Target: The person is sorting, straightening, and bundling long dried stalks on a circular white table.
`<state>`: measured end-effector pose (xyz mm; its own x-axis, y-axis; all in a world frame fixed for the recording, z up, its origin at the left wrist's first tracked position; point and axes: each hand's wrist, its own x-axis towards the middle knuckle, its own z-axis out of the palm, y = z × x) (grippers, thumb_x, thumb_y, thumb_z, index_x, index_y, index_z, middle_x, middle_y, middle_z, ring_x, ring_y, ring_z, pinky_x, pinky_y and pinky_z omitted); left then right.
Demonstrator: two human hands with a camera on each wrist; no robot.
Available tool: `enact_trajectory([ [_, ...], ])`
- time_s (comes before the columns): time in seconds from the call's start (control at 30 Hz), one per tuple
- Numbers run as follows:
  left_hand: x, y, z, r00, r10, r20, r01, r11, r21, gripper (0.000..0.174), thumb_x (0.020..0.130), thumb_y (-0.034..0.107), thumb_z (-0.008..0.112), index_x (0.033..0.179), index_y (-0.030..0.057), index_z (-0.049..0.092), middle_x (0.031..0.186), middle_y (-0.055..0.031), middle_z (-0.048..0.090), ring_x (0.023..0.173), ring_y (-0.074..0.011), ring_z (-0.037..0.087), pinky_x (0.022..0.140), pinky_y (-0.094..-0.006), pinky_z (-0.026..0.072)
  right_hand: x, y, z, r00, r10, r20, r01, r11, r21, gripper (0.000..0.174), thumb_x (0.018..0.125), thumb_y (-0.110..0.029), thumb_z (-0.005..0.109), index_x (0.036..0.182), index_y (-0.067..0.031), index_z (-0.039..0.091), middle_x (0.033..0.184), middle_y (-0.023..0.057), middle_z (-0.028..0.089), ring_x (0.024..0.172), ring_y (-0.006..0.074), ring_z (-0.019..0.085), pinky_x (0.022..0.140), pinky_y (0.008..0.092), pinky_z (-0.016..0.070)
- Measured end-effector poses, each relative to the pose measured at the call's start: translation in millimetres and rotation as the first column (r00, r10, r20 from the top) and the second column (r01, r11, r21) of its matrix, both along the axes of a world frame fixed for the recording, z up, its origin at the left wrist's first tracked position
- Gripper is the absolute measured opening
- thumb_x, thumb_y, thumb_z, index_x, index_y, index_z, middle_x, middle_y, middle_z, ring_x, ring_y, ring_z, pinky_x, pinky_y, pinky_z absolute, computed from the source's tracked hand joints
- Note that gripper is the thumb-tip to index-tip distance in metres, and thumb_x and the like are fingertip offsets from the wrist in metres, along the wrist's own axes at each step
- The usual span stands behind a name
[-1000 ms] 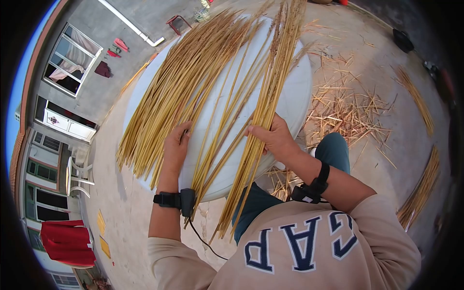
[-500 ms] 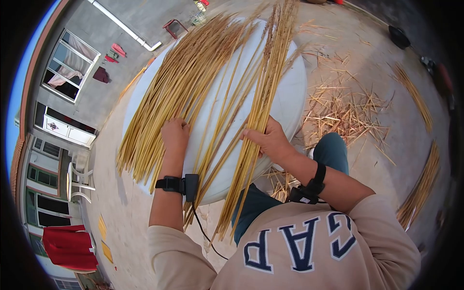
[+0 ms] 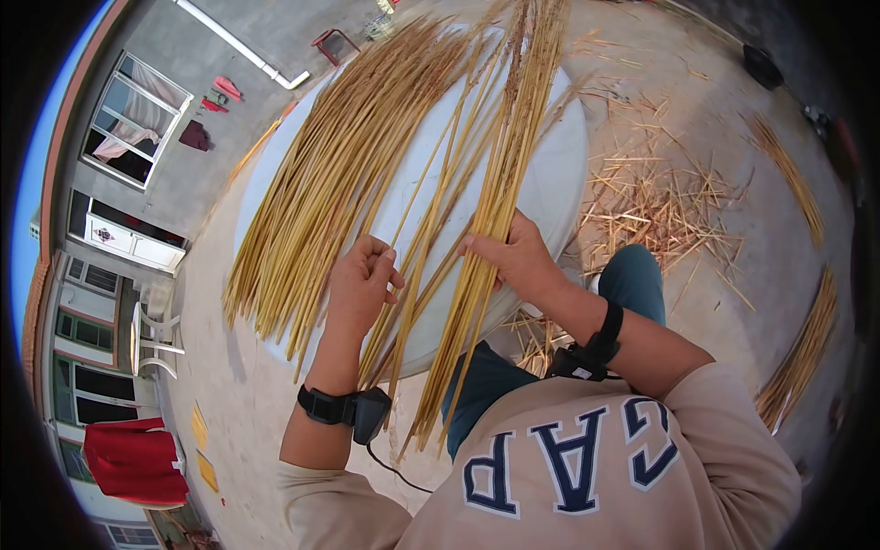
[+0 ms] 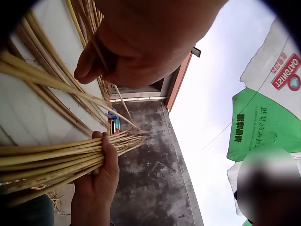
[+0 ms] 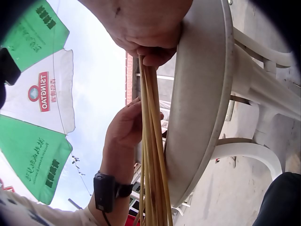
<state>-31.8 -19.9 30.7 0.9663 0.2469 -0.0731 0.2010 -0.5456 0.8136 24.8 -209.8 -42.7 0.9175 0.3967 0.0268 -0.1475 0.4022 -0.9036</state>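
Observation:
Dry yellow stalks with feathery brown heads lie across a round white table (image 3: 559,183). My right hand (image 3: 518,257) grips a narrow bundle of stalks (image 3: 495,197), thumb over the top, near the table's front edge. The cut ends of that bundle stick out past the edge toward my lap. Between the bundle and the large spread of stalks (image 3: 339,174) on the left is my left hand (image 3: 365,284), its fingers curled. It pinches a thin stalk (image 4: 123,101), which comes out below the fingers in the left wrist view. A few loose stalks (image 3: 417,266) lie beside this hand.
Broken straw (image 3: 660,202) litters the ground right of the table. Two more bundles, one upper (image 3: 788,174) and one lower (image 3: 802,348), lie farther right. My knee (image 3: 632,284) is close to the table edge. A white chair (image 3: 151,339) stands off to the left.
My left hand reached onto the large spread of stalks, then came back right and toward me with a stalk pinched. The right hand keeps its grip on the bundle in nearly the same place.

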Motion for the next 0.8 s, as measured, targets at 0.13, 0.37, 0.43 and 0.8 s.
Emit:
enact_trajectory([
  [0.13, 14.3, 26.8, -10.3, 0.972, -0.054, 0.228, -0.122, 0.714, 0.69, 0.009, 0.081, 0.01, 0.055, 0.086, 0.0032, 0.053, 0.063, -0.0171, 0.057, 0.06, -0.0368, 0.056, 0.054, -0.0421, 0.0427, -1.5, 0.6, 2.6, 1.0, -0.009, -0.003, 0.009, 0.999, 0.035, 0.017, 0.08, -0.013, 0.058, 0.091, -0.0028, 0.051, 0.072, 0.0045, 0.061, 0.048, 0.0072, 0.052, 0.035, 0.0196, 0.0387],
  [0.37, 21.6, 57.6, 2.2, 0.947, 0.266, 0.181, -0.257, 0.964, -0.073, 0.009, 0.082, 0.009, 0.057, 0.085, 0.0021, 0.053, 0.058, -0.0081, 0.058, 0.051, -0.0136, 0.056, 0.041, -0.0247, 0.0406, 0.3, -0.6, 0.5, 1.0, 0.021, -0.008, -0.02, 1.0, 0.019, 0.018, 0.08, -0.013, 0.057, 0.092, -0.0023, 0.051, 0.073, 0.0054, 0.061, 0.048, 0.0078, 0.052, 0.035, 0.0197, 0.0388],
  [0.43, 14.8, 40.7, 8.0, 0.959, 0.211, 0.188, -0.187, 0.973, -0.136, 0.009, 0.083, 0.009, 0.057, 0.085, 0.0022, 0.053, 0.059, -0.006, 0.057, 0.052, -0.0108, 0.056, 0.041, -0.0213, 0.0396, 0.7, 0.3, 1.7, 1.0, -0.01, -0.007, 0.011, 1.0, 0.021, 0.017, 0.08, -0.013, 0.057, 0.092, -0.0024, 0.051, 0.073, 0.0054, 0.061, 0.048, 0.008, 0.052, 0.036, 0.0198, 0.0391],
  [0.8, 1.8, -6.3, -15.1, 0.996, -0.059, -0.059, 0.039, 0.952, -0.304, 0.01, 0.088, 0.011, 0.05, 0.091, 0.0024, 0.051, 0.087, -0.01, 0.062, 0.087, -0.0146, 0.059, 0.062, -0.0257, 0.0524, 3.6, 4.2, -2.4, 0.997, -0.034, -0.075, 0.039, 0.997, 0.067, 0.02, 0.078, -0.01, 0.058, 0.093, -0.0014, 0.048, 0.073, 0.0071, 0.06, 0.049, 0.0114, 0.055, 0.035, 0.0223, 0.0402],
])
